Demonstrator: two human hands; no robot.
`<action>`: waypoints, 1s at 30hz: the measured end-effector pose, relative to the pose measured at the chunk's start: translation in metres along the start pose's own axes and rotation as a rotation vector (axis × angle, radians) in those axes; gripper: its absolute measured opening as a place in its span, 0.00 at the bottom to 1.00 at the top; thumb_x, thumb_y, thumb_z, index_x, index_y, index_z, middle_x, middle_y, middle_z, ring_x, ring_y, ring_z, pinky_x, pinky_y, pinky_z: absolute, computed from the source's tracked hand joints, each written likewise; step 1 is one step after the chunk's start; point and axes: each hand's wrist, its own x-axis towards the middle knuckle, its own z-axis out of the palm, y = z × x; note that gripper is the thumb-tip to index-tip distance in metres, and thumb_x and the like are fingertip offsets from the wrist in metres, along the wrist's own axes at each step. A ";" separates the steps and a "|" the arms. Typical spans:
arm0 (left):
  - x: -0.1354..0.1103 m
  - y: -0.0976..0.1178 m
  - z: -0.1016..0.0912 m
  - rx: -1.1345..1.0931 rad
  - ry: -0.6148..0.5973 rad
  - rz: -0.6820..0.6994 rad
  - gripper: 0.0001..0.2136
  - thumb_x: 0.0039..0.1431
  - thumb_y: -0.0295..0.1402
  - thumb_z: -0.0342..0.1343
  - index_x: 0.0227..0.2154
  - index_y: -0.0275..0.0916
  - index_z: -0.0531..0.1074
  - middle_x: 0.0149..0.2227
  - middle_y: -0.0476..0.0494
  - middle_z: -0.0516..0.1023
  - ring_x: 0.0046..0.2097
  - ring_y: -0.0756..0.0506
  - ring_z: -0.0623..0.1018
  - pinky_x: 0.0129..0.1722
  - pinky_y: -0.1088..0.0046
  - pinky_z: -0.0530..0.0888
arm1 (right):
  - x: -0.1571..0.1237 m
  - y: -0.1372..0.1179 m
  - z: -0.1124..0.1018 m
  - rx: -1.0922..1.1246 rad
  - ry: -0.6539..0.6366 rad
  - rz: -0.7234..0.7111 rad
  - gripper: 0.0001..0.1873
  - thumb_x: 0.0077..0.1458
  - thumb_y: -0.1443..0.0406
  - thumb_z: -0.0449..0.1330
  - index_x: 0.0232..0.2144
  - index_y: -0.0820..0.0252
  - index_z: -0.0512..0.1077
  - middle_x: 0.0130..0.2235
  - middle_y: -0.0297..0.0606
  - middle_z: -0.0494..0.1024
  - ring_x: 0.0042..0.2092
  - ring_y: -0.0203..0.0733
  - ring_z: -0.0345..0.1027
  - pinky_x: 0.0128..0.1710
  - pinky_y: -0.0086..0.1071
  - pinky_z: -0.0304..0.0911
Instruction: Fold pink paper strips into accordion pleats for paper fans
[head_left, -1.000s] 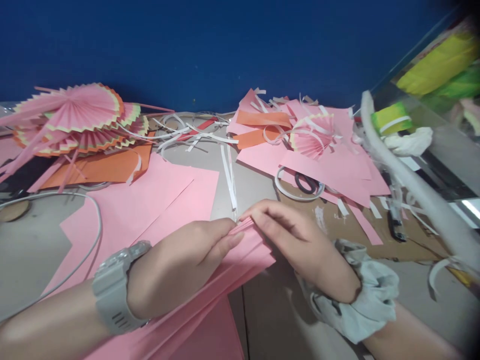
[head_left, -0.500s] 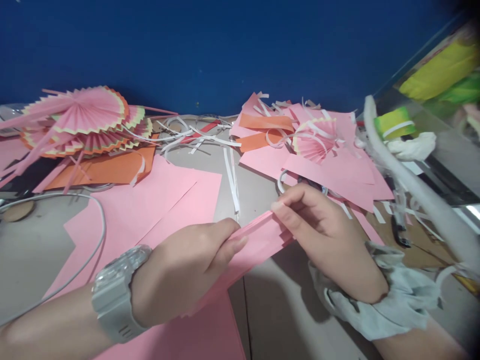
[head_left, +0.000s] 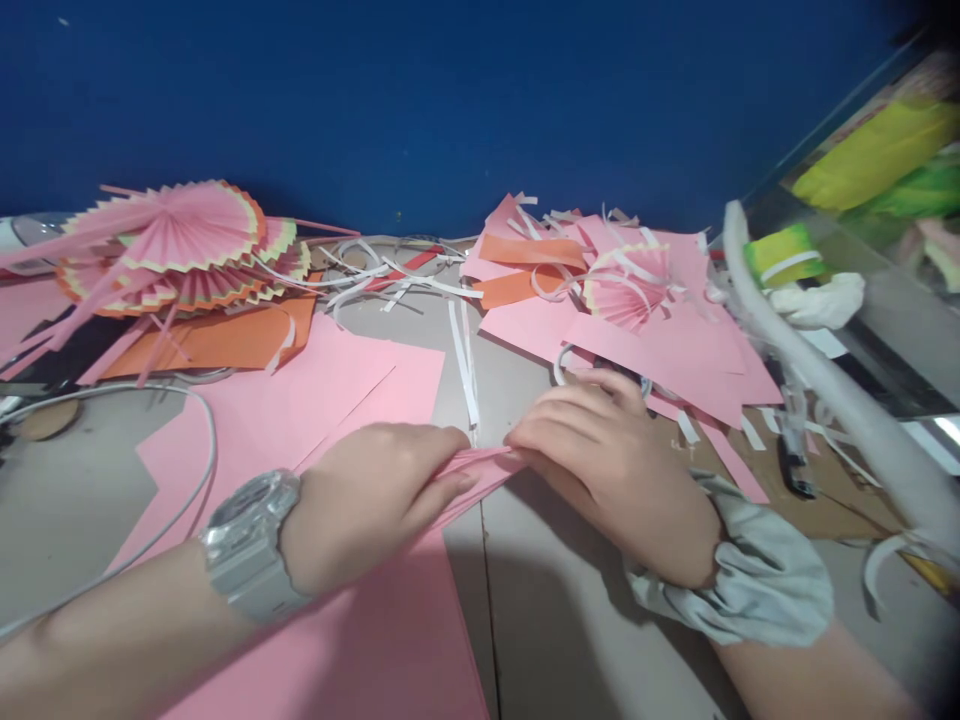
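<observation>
Between my two hands is a narrow pink folded paper (head_left: 484,468), several layers thick. My left hand (head_left: 379,495), with a grey watch (head_left: 255,545) on the wrist, is closed on its left part, thumb on top. My right hand (head_left: 600,455), with a pale green scrunchie (head_left: 757,570) at the wrist, is closed around the right end and hides it. Below my left hand lies a stack of larger pink sheets (head_left: 390,640). More pink paper (head_left: 330,385) is spread just beyond that hand.
Pleated pink paper fans (head_left: 180,235) with orange and yellow edges are piled at back left. White paper strips (head_left: 375,275) lie along the blue wall (head_left: 420,110). Pink paper scraps (head_left: 675,350) cover the back right. A white cable (head_left: 210,440) loops at left; a thick white tube (head_left: 832,370) stands right.
My right hand has moved left, closer to my left hand, and turned from pinching the folded paper's upper edge to wrapping over its end. Less of the paper shows between the hands.
</observation>
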 end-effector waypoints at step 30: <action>-0.030 -0.036 0.003 -0.711 0.177 -0.196 0.09 0.57 0.38 0.52 0.26 0.39 0.69 0.25 0.53 0.66 0.28 0.53 0.66 0.28 0.81 0.65 | 0.001 0.004 0.007 -0.063 0.148 -0.159 0.05 0.54 0.72 0.54 0.29 0.64 0.70 0.26 0.37 0.74 0.32 0.38 0.65 0.39 0.36 0.57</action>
